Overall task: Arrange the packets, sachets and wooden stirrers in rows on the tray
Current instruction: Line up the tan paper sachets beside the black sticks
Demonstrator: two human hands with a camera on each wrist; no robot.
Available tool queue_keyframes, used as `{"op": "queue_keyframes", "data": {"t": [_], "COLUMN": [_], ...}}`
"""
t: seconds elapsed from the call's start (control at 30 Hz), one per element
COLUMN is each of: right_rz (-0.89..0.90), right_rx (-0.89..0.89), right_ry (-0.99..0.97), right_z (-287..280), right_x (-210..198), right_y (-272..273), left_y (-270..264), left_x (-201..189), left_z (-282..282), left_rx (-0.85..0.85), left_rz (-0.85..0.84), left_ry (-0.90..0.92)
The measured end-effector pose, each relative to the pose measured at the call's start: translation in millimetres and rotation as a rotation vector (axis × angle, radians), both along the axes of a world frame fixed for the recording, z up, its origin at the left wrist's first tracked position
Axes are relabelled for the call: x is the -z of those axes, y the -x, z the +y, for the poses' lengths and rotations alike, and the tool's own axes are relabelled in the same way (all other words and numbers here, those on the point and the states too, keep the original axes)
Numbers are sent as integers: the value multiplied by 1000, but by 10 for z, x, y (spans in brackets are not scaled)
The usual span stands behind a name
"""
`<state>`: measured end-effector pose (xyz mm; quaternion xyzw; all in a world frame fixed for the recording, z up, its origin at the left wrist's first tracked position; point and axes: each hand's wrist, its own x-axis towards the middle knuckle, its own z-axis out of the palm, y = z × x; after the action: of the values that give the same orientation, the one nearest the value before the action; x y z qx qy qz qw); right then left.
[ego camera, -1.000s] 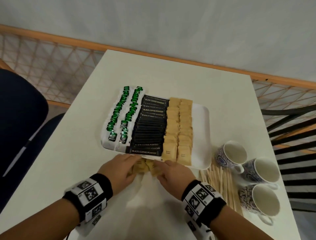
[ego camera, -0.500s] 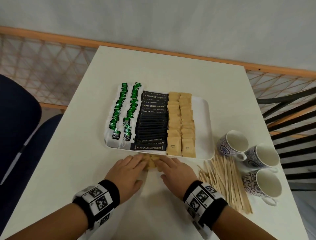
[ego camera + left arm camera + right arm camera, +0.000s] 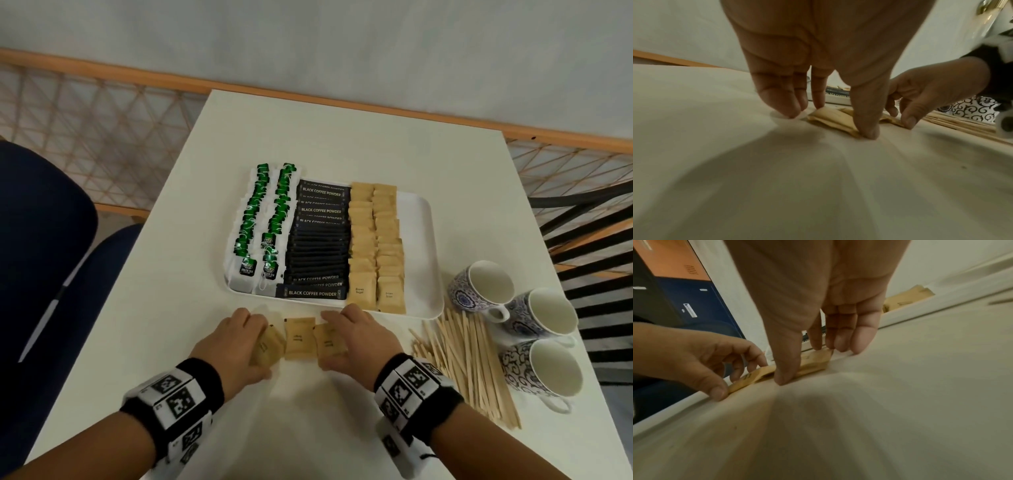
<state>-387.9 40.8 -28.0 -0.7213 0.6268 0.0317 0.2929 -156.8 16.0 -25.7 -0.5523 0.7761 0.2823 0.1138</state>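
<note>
Tray (image 3: 419, 240) sachets read "BLACK COFFEE POWDER" (image 3: 312, 293), "Brown Sugar" (image 3: 359, 290), "GREEN TEA" (image 3: 247, 270).

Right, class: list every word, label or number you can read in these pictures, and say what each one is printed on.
"BLACK COFFEE POWDER": black sachets on the tray.
"GREEN TEA": tea bag tags.
"Brown Sugar": front brown packets on the tray.
Print on the three loose packets on the table: too blurred to read.
Wristband markers: coded squares, small figures unreadable.
Cups: pattern only, no text.
</note>
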Motion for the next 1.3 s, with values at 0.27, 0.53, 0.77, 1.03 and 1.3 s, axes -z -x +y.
{"op": "queue_keyframes", "data": {"t": [0.27, 0.53, 0.77, 1.03, 1.3], "right_rz": [-15, -327, -679, -638, -609], "right_rx": [67, 240, 727, 719, 592], "right_ry": [-22, -6, 24, 30, 146], "right_z": [-37, 10, -233, -313, -348], "right_x": [-7, -140, -269, -126, -173], "right_y": [-30, 369, 888, 1047, 1062], "left_y": [144, 141, 473, 650, 770], "left_x": [58, -31, 2, 78, 43], "left_z": [-116, -200, -184, -97, -113], "left_rx": [-121, -46, 17, 14, -105], "left_rz": [108, 303, 323, 165, 268], "left_ry": [-67, -52, -19, 24, -96]}}
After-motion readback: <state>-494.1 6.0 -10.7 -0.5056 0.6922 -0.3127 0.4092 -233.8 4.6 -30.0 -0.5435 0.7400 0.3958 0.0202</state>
